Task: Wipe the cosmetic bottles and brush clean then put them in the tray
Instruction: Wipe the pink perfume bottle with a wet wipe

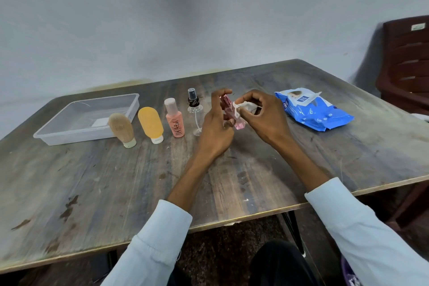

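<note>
Currently the left hand (217, 130) fingers (219, 97) grip one faceted pink glass bottle (232, 112), lifted above the tabletop (232, 181) so all faces are reachable. The right hand (264, 116) pinches one white wet wipe (245, 107) against it. Waiting in a row: one wooden-handled brush (121, 129), one orange tube (151, 124), one peach bottle (174, 121), one clear spray bottle (194, 111). One clear plastic tray (88, 118) stands left; one blue wipe pack (313, 110) right.

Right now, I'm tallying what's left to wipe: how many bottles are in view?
4. Orange bottle, peach bottle and clear spray bottle stand in a row right of the brush; the left hand holds a pink bottle.
</note>
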